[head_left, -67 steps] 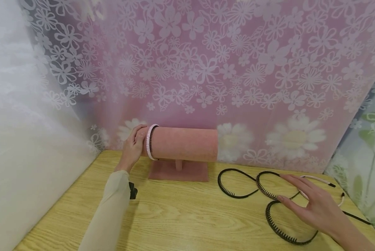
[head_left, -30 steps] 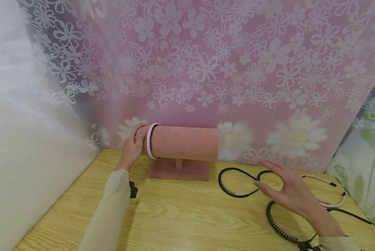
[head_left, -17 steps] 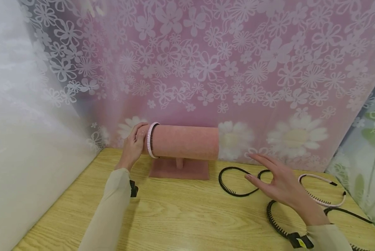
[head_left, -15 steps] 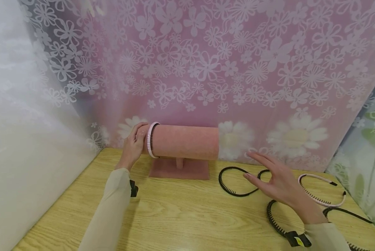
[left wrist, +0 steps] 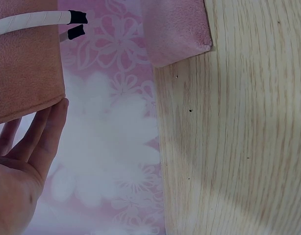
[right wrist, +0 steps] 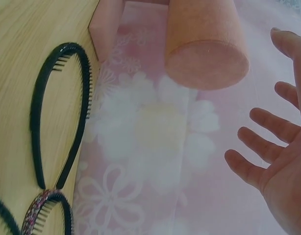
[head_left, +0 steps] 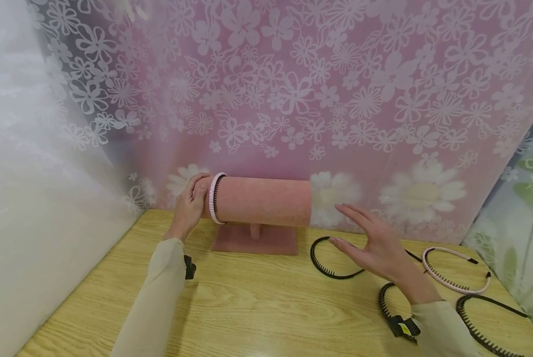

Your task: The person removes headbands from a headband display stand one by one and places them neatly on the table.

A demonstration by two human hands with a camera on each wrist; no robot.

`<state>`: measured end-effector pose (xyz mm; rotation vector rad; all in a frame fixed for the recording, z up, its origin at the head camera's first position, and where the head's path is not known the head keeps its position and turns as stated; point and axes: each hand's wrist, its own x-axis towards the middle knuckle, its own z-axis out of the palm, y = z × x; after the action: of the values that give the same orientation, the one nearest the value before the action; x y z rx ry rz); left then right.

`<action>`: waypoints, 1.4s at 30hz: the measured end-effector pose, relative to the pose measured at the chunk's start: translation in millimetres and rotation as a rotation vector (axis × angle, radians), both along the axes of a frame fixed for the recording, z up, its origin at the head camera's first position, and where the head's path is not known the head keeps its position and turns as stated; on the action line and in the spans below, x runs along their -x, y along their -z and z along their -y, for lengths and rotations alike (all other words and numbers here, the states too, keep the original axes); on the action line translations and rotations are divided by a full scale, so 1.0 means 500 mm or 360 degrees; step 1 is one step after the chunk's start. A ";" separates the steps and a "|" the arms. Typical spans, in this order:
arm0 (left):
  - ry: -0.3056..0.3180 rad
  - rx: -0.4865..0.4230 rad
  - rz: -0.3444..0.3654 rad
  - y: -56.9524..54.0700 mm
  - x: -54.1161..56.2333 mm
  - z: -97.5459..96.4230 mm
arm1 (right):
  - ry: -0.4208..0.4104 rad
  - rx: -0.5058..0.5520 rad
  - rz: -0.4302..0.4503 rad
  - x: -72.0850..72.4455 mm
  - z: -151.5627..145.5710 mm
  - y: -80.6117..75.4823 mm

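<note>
My left hand [head_left: 187,207] grips the left end of a pink velvet headband display stand [head_left: 266,201], a horizontal roll on a post and flat base. A pale pink headband [head_left: 212,199] with inner comb teeth circles the roll right beside that hand; its black-tipped ends show below the roll in the left wrist view. My right hand [head_left: 380,248] is in the air to the right of the stand, holding nothing, fingers spread and thumb apart. Below it lies a black toothed headband [head_left: 323,270], partly covered by the hand. The right wrist view shows this black headband [right wrist: 37,117] whole.
On the right of the wooden table [head_left: 257,307] lie another pale pink headband [head_left: 444,282], a black one [head_left: 473,334] at the front right corner, and a dark one [head_left: 384,302] partly under the right wrist. A floral curtain [head_left: 266,99] hangs close behind the stand.
My right hand has moved left and away from the headbands on the right, toward the stand's right end, uncovering the pale pink one. My left hand stays on the stand.
</note>
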<state>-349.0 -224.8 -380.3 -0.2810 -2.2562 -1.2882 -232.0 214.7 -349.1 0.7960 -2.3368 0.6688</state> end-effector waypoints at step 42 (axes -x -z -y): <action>-0.0008 0.0000 0.0052 0.002 0.003 0.000 | -0.0190 -0.0100 -0.0036 0.106 0.169 -0.081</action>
<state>-350.3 -224.8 -381.2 -0.2558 -2.2826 -1.2990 -284.9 130.4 -308.5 0.9728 -2.3139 0.6353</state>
